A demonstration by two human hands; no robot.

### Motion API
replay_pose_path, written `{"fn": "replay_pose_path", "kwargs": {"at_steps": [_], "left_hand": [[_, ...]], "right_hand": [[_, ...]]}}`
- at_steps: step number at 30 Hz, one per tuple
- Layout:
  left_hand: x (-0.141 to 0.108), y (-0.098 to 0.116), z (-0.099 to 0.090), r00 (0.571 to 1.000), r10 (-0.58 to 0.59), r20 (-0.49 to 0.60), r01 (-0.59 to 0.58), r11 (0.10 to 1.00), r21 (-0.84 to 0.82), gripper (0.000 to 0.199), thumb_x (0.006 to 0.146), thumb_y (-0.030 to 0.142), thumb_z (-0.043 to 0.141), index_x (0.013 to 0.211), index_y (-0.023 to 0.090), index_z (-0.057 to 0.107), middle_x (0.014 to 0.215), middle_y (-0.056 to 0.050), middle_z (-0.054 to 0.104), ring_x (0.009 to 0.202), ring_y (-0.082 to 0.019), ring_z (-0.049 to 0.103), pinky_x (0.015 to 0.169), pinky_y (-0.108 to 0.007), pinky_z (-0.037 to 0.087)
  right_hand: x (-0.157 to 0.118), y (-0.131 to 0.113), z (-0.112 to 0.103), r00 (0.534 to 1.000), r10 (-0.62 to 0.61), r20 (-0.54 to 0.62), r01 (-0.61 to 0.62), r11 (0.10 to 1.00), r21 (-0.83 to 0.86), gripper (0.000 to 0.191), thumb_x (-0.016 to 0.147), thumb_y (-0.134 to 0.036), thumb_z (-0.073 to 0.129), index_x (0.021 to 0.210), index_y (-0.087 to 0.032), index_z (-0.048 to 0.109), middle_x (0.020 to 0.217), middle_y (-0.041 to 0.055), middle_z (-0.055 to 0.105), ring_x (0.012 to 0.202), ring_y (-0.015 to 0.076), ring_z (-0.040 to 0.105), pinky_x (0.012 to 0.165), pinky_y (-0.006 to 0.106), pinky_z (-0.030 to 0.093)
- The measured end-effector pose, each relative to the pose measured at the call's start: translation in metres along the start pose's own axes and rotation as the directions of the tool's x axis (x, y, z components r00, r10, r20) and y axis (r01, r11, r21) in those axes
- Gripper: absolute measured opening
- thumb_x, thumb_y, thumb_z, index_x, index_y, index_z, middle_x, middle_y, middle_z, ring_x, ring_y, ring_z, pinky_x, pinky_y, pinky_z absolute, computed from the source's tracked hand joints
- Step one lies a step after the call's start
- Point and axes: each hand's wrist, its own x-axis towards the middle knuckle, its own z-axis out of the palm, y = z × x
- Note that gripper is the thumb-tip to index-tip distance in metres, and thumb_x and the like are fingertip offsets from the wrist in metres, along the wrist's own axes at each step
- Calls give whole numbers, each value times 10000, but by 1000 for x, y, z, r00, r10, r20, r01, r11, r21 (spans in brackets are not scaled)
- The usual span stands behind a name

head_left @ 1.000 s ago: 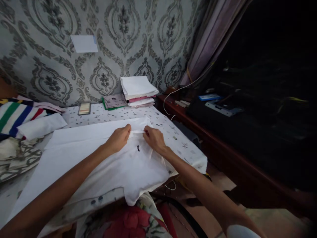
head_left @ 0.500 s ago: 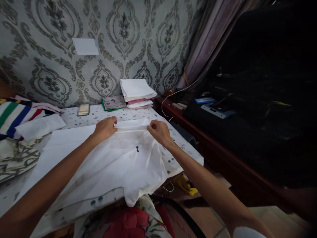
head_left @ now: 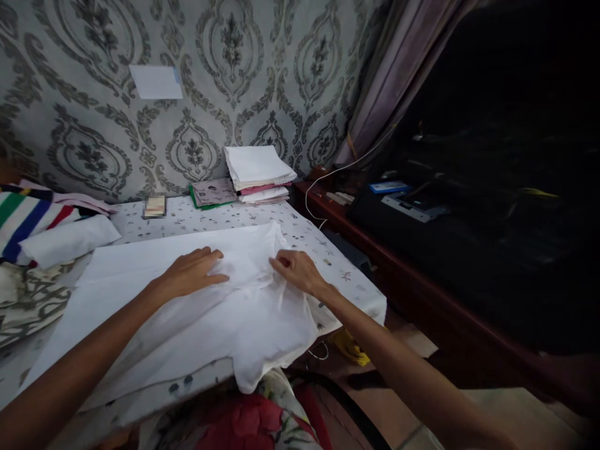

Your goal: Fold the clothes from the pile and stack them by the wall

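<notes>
A white garment [head_left: 187, 337] lies spread over the patterned table cover [head_left: 356, 294], and part of it hangs over the near edge. My left hand [head_left: 199, 270] rests on the cloth, thumb and fingers apart, holding nothing. To its right, my right hand [head_left: 295, 267] is closed in a pinch on the garment near its right side. Creases run through the cloth between the two hands. The small dark print is not visible on the garment.
Behind the garment stand a stack of folded cloths [head_left: 260, 169], a grey-and-green folded cloth [head_left: 213, 192] and a small box [head_left: 154, 205]. Striped clothing [head_left: 32, 219] is heaped at the left. A dark red wooden ledge [head_left: 398, 262] runs along the right, with a white cable.
Both hands have come nearer to me. My left hand has let go of the folded cloth edge and spread open. The far part of the garment now lies flatter, and the dark print is covered.
</notes>
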Motion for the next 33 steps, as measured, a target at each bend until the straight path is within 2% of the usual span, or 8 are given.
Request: {"fn": "replay_pose_path", "kwargs": {"at_steps": [4,8,16,21,24,27,30,33], "left_hand": [[38,1,9,973,108,-206,-131,986,-101,377,988,384,319,1137,204,615,1113,-91,654,1078,-242,605,935,-372,471],[79,10,42,956,57,-287,-74,996,-48,418,997,331,344,1318,143,533,1357,-167,584,1289,-267,519,1076,-422,410],[82,1,73,987,-36,-157,53,993,108,694,991,600,289,1531,165,329,1633,-153,247,1525,-306,171,1213,-539,157],[73,-10,69,984,-11,-176,21,998,56,613,1012,534,285,1522,197,339,1628,-124,281,1521,-271,200,1218,-510,163],[65,-16,67,974,23,-226,-31,999,-30,568,1018,481,306,1491,174,372,1608,-143,326,1498,-274,260,1213,-502,189],[63,-9,64,938,106,-330,-149,983,-109,476,1011,417,344,1372,147,497,1483,-161,486,1374,-285,433,1154,-477,316],[77,20,61,902,233,-362,-309,936,-166,352,995,360,393,1213,179,602,1215,-116,630,1151,-262,561,1013,-423,453],[104,59,62,889,323,-326,-405,885,-229,275,971,301,437,1143,201,627,1092,-85,633,1073,-244,573,951,-393,479]], "right_hand": [[51,-6,19,988,-109,-108,124,982,146,395,981,-339,330,1012,-186,693,1077,70,718,996,194,645,844,300,471],[98,-9,55,994,-106,-26,105,994,-33,508,1019,-351,288,1412,-108,499,1523,158,458,1421,219,392,1141,364,313],[134,45,69,993,115,21,-110,981,-157,603,1012,-445,367,1499,-88,364,1625,189,245,1525,279,146,1213,517,73],[138,55,48,983,164,-84,-163,987,14,497,988,-331,385,1419,-97,462,1548,187,414,1463,284,313,1182,477,216],[108,61,21,963,207,-173,-200,978,57,484,1011,-300,214,1357,-118,498,1406,170,563,1278,242,527,1036,391,410],[42,62,1,943,199,-268,-177,979,102,397,985,-369,295,1082,-159,618,1032,100,697,925,210,643,786,320,478],[-36,48,0,953,191,-233,-189,981,33,244,896,-387,504,783,-197,606,803,41,656,715,177,592,655,287,413],[-88,24,15,948,225,-224,-250,964,-92,195,869,-386,587,799,-206,610,856,43,654,744,184,595,659,288,387]]}}
